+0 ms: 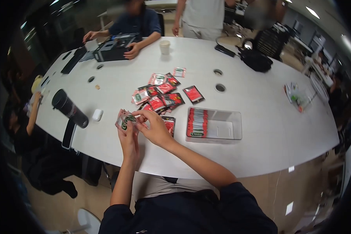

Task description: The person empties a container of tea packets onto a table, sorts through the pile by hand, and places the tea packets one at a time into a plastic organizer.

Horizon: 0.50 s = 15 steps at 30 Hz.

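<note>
Red/green packets (pixel 160 95), white table (pixel 261 124), clear box (pixel 222 126)

— How many things do we count on the counter (pixel 261 117)?
— We see one clear box (pixel 227 129), one paper cup (pixel 165 46), one black tumbler (pixel 69 108) and one black bag (pixel 256 60).
— And the red packets (pixel 160 95)?
— We make out roughly a dozen loose; the overlapping ones we cannot count exactly. Four round holes (pixel 220 87) too.
</note>
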### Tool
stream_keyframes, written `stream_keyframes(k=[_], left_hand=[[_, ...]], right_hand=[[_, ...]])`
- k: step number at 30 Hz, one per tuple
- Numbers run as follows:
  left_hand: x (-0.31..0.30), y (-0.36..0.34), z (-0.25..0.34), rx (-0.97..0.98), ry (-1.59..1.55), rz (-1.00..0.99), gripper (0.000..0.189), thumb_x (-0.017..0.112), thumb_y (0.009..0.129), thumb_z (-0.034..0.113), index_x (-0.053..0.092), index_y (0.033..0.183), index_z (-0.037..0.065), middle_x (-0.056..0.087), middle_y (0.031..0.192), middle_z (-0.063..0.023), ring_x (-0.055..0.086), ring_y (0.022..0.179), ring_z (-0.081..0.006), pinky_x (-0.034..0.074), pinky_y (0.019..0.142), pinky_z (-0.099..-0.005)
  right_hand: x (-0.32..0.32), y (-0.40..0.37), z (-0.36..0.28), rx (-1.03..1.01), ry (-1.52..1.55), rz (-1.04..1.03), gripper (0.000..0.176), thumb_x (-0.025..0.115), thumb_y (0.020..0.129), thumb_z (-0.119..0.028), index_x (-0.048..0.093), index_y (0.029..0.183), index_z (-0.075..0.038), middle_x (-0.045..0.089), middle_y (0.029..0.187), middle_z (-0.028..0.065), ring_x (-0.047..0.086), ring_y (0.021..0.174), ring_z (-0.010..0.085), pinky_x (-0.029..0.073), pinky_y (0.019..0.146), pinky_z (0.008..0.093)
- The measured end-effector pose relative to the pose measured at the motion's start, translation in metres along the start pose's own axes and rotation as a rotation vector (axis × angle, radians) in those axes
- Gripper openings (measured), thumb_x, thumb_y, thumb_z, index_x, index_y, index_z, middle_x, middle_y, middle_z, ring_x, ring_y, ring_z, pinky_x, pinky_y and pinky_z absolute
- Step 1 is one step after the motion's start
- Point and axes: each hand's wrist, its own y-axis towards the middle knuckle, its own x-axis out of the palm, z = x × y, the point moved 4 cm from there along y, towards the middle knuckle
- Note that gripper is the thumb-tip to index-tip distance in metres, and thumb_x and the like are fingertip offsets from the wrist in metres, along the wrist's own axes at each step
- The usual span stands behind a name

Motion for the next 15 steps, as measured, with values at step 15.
stream_keyframes(k=[15], left_hand=[[0.06, 0.047, -0.051, -0.372, -0.33, -0.404, 0.055, 0.045, 0.102, 0.048, 0.042, 0.14, 0.008, 0.056, 0.131, -0.0114, 0.055, 0.122, -0.025, 0.046, 0.104, -0.0443]], right_hand=[[-0.096, -0.023, -0.026, 0.102, 0.111, 0.337, 0.037, 0.07, 0.081, -0.002, 0.059, 0.116, 0.003, 0.057, 0.099, 0.0149, 0.062, 0.094, 0.0288, 0.049, 0.079, 0.0372]])
